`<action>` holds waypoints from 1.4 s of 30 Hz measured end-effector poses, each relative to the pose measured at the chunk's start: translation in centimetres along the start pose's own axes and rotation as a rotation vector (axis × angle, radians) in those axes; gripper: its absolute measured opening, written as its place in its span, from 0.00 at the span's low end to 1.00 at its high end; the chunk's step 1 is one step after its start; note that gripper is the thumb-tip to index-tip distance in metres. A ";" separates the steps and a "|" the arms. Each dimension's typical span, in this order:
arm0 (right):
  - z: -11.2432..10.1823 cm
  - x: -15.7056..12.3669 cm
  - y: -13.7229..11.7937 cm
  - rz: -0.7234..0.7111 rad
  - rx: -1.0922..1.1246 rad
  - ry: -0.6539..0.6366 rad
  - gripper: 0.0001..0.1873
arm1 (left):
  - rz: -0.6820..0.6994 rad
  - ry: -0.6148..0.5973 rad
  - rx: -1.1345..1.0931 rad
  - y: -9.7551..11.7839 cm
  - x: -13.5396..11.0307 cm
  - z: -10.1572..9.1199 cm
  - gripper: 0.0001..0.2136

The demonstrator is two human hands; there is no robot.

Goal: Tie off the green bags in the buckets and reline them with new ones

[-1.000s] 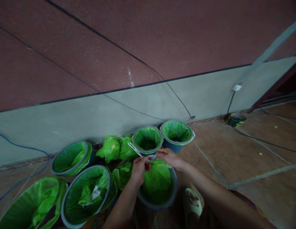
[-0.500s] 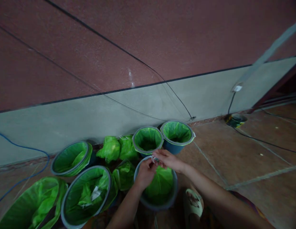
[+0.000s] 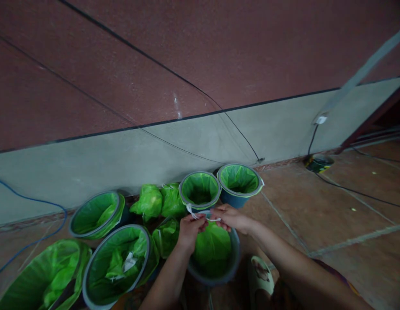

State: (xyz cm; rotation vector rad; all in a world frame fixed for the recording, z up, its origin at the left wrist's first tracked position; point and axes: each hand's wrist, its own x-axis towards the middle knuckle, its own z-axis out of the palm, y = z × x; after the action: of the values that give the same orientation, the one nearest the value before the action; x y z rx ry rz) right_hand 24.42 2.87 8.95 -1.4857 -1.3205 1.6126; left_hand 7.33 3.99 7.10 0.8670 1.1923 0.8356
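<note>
Left hand and right hand observed with fingers closed on a white drawstring — a short length spans between them. Below, the green bag sits inside a bucket; two green-lined buckets stand just beyond, near the wall.

My left forearm and right forearm angle inward, my left hand and right hand pinching close together.

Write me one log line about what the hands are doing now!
left hand: holding white string | right hand: holding white string | below hands: green bag inside bucket | beside bucket: slipper
</note>
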 end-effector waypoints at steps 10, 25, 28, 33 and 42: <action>-0.2 0.0 0.3 0.065 -0.182 -0.117 0.08 | 0.348 0.020 0.430 -0.3 0.8 -0.4 0.05; 0.8 0.8 1.0 -0.107 -0.041 -0.078 0.09 | 0.393 0.021 0.259 -0.6 -0.4 1.1 0.09; 0.7 0.6 0.7 -0.065 0.052 -0.086 0.12 | 0.360 0.034 0.194 -0.3 -0.5 1.2 0.10; 0.4 0.4 0.4 -0.057 0.061 -0.090 0.15 | 0.361 -0.038 0.211 0.1 -0.4 0.8 0.09; 0.6 0.9 0.4 -0.130 -0.255 0.036 0.13 | 0.265 -0.056 0.195 0.5 -0.6 0.4 0.06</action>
State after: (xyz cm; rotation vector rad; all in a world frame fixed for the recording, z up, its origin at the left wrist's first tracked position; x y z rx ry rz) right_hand 23.73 3.36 8.23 -1.5311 -1.6154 1.3690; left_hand 7.63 3.63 7.83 1.2198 1.1374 0.9110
